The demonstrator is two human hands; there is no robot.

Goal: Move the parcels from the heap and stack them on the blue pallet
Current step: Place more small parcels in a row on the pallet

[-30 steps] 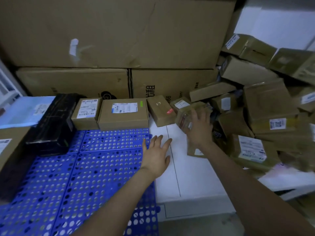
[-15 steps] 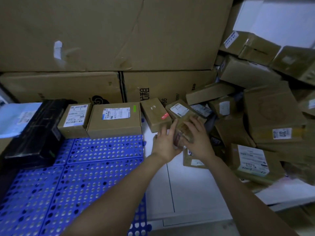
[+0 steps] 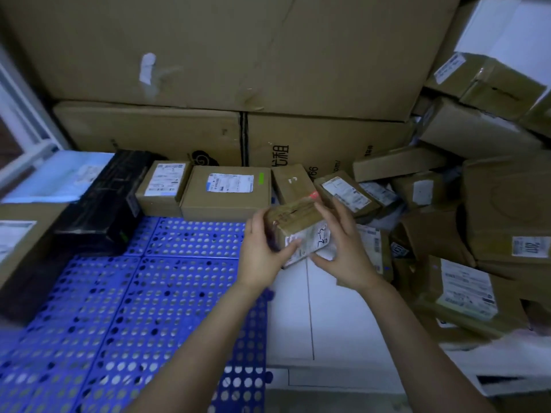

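Head view: parcel (image 3: 301, 231) mid-frame, at pallet (image 3: 125, 293) right edge; left hand (image 3: 262, 248) and right hand (image 3: 343, 251) clamp its ends; likely light, stiff cardboard, tape slick; grip corners.

The blue pallet (image 3: 119, 308), full of round holes, fills the lower left of my view. It lies on the white floor (image 3: 343, 308), which shows bare at lower centre. Along the pallet's far edge I see a black box (image 3: 101, 204), a small labelled carton (image 3: 162, 189) and a wider labelled carton (image 3: 226, 192) side by side. At the right, the heap (image 3: 447, 234) of brown parcels sprawls over the floor.
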